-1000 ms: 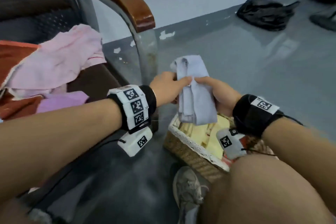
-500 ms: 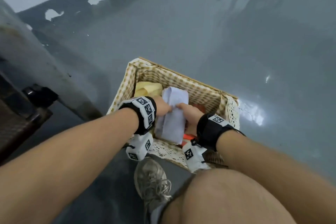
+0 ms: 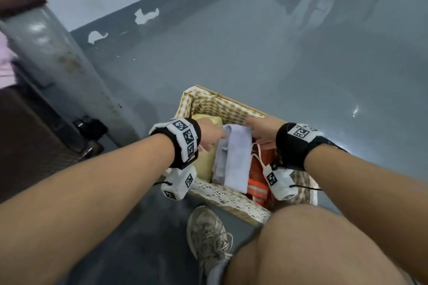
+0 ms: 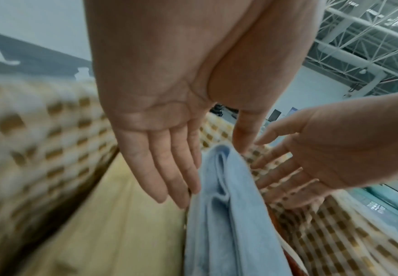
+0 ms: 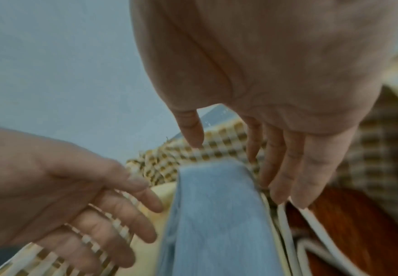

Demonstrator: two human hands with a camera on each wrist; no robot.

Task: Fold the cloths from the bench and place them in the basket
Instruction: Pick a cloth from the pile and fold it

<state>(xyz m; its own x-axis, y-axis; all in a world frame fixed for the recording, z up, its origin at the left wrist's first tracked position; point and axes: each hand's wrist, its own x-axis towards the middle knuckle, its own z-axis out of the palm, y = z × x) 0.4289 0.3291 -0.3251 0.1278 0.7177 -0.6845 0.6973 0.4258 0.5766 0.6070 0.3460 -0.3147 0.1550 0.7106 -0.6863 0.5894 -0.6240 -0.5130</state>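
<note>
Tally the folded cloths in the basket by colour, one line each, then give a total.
Light blue cloth: 1
Yellow cloth: 1
Orange-red cloth with white trim: 1
Total: 3 in the basket

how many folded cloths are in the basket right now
3 that show: a pale blue cloth standing in the middle between the open hands, a yellow cloth on its left, and an orange-red cloth with white trim on its right. More may lie hidden beneath them.

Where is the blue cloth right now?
In the head view, the blue cloth sits folded in the basket, between the yellow cloth and the orange cloth.
</note>
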